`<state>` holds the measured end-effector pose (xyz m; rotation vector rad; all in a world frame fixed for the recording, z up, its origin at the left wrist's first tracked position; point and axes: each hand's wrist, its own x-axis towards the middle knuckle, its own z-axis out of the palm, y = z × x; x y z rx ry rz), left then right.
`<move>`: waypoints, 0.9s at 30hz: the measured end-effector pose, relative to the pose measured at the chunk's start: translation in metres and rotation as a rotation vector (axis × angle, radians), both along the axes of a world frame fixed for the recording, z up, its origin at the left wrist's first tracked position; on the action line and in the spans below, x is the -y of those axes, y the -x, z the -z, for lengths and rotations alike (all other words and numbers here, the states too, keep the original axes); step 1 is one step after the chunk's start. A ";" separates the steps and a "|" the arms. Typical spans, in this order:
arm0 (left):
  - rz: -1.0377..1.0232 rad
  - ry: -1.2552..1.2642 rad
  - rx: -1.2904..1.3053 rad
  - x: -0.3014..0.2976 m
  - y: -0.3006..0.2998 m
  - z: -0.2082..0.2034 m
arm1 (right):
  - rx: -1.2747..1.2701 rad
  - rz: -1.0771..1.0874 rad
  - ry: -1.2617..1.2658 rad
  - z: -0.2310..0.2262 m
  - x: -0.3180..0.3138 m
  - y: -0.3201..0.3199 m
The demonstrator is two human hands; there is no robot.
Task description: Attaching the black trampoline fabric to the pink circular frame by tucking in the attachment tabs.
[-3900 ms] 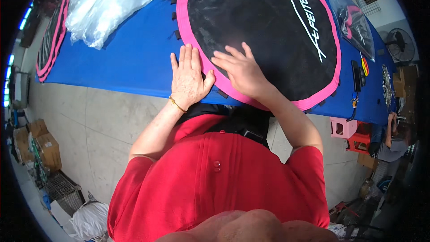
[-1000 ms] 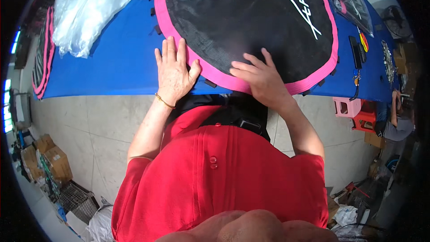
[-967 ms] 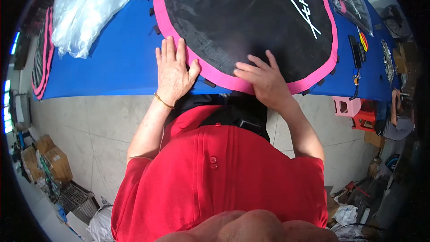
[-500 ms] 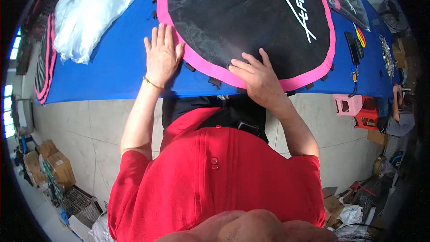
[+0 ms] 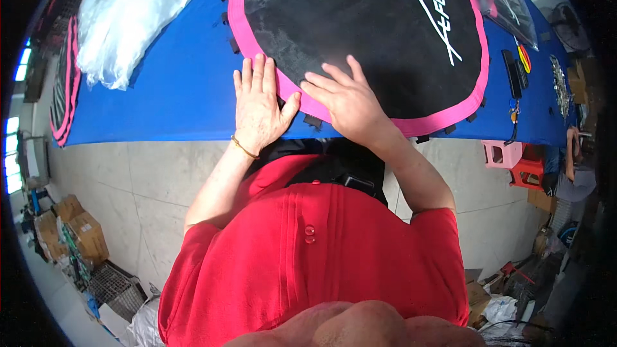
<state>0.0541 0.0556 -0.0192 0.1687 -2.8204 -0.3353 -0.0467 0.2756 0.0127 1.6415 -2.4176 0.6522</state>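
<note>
A large rounded black fabric sheet point(image 5: 360, 32) with a wide pink border lies spread on a blue-covered table point(image 5: 167, 83). White lettering runs along its right part, and small black tabs stick out around its edge. My left hand point(image 5: 262, 99) rests flat, fingers stretched forward, over the pink border at the sheet's near left. Just to its right, my right hand point(image 5: 350, 99) lies with spread fingers across the border and the black fabric. Neither hand grips anything.
Clear plastic bags point(image 5: 128, 32) lie at the table's left, beside a folded black-and-pink piece point(image 5: 64, 90). At right are a bagged black-and-pink item point(image 5: 508, 3), a dark handheld object point(image 5: 512, 74) and small metal parts point(image 5: 559, 87). Stools point(image 5: 501, 153) and another person's arm point(image 5: 571, 154) are beyond.
My left hand has slid right and nearer along the border. My right hand has shifted left, closer to it. The sheet has moved slightly to the right.
</note>
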 end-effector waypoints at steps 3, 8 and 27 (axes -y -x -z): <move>0.002 -0.021 -0.039 -0.001 -0.001 0.001 | 0.003 0.031 -0.087 -0.009 -0.014 -0.008; 0.009 -0.097 -0.066 -0.002 0.001 -0.003 | 0.006 0.012 -0.098 -0.006 -0.002 0.000; 0.037 -0.113 -0.130 -0.001 0.001 -0.006 | -0.008 0.006 -0.125 -0.008 0.042 0.029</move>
